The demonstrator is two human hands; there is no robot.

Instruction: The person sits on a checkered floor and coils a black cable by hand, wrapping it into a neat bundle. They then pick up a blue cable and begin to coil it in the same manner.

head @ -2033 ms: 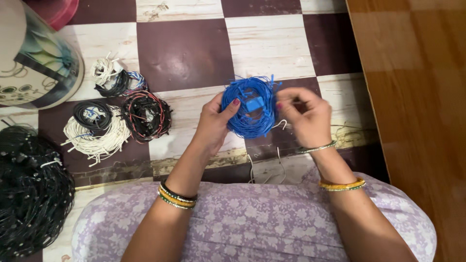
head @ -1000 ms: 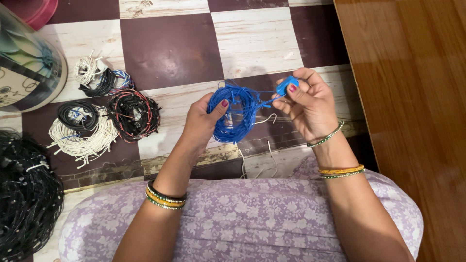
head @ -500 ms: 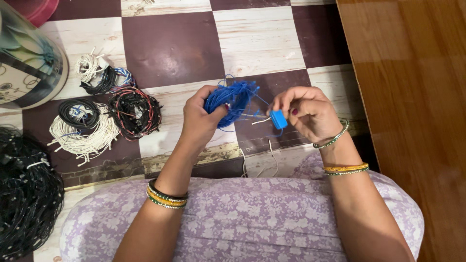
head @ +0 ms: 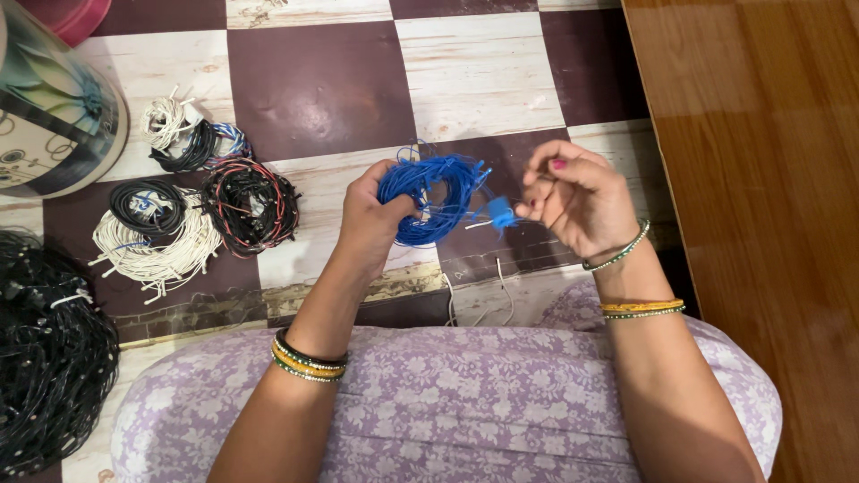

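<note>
**Blue plug hangs loose beside the coil**

Over the checkered floor, just above the lap, the left hand (head: pixel 371 219) has its fingers closed around the blue wire coil (head: pixel 429 199), thumb pressed across the strands. The coil sits rounder and more open than half a second ago, when it was bunched into a tight wad in that fist. The small blue plug (head: pixel 499 215) now dangles between the two hands at the end of a short lead. Half a second ago the right hand (head: pixel 577 201) held it pinched from above. Now that hand is raised a little, fingers curled with the tips drawn together near the lead. Whether they pinch a strand or have let go, I cannot tell. To my eye the tail end has been drawn out from the loops, so the bundle looks close to tidy.

Off to the left, the red-and-black coil (head: pixel 250 206), the white coil (head: pixel 157 250) and the big black heap (head: pixel 49 358) lie where they were.
</note>
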